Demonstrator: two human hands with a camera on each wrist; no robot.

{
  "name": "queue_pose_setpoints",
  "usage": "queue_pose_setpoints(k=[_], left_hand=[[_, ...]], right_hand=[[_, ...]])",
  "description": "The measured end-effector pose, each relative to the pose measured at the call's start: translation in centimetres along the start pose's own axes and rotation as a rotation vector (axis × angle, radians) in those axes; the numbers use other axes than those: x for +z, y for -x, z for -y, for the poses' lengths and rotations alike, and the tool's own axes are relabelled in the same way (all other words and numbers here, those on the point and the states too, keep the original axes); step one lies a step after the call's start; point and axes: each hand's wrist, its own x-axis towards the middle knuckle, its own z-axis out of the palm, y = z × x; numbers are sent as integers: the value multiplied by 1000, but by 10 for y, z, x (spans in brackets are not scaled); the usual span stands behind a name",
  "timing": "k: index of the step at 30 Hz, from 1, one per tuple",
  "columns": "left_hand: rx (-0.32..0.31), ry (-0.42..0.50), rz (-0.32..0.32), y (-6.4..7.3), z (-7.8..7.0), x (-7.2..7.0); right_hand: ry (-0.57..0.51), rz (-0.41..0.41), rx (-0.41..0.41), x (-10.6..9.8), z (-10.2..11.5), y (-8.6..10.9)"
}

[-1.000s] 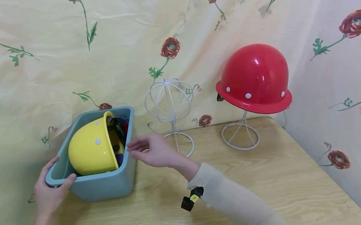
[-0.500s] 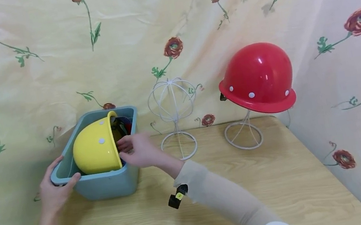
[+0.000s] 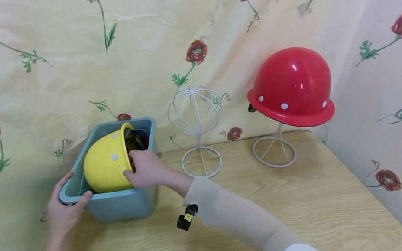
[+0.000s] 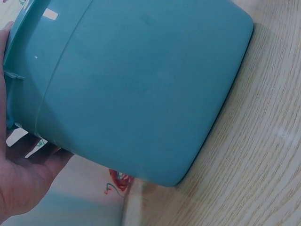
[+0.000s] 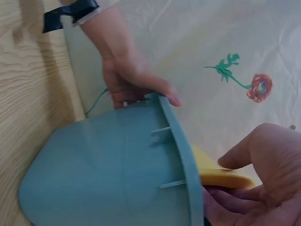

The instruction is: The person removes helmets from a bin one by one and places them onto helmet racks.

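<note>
A yellow hard hat (image 3: 105,164) lies on its side in a blue-green plastic bin (image 3: 117,207), its open side facing right. My right hand (image 3: 147,167) pinches the hat's brim, thumb outside and fingers inside; the right wrist view shows the yellow brim (image 5: 225,178) between thumb and fingers. At the bin's near left corner, my left hand (image 3: 60,211) grips the rim, thumb on top and fingers beneath. In the left wrist view those fingers (image 4: 47,157) curl under the bin's edge. Dark straps and something red show inside the bin behind the hat.
A bare white wire stand (image 3: 197,132) is right of the bin. Farther right, a red hard hat (image 3: 291,89) sits tilted on a second wire stand (image 3: 274,151). Flower-printed cloth (image 3: 131,31) hangs behind the wooden table (image 3: 237,207) and along both sides.
My right hand has moved left from beside the bin, over its rim, and now takes hold of the yellow hard hat's brim. My left hand stays on the bin's corner.
</note>
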Motion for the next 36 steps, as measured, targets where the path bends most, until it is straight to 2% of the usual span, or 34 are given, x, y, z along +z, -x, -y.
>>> queue_pose_setpoints(k=[3, 8, 10, 13, 20, 28, 36], left_hand=[[-15, -1, 2, -1, 0, 1], [-4, 11, -3, 0, 0, 2], [4, 19, -9, 1, 0, 3], [7, 30, -17, 1, 0, 3], [-3, 30, -34, 0, -1, 4], [-29, 63, -37, -1, -2, 4], [-68, 7, -1, 2, -7, 3]], right_hand=[[-64, 47, 69, -4, 0, -8], [-317, 123, 236, -7, -1, -19], [-390, 143, 260, -6, -3, -21], [-430, 150, 266, -6, -4, -21], [-453, 66, 278, -8, 0, -16], [-623, -63, 297, -12, -6, -8], [-784, -183, 293, -16, -18, 5]])
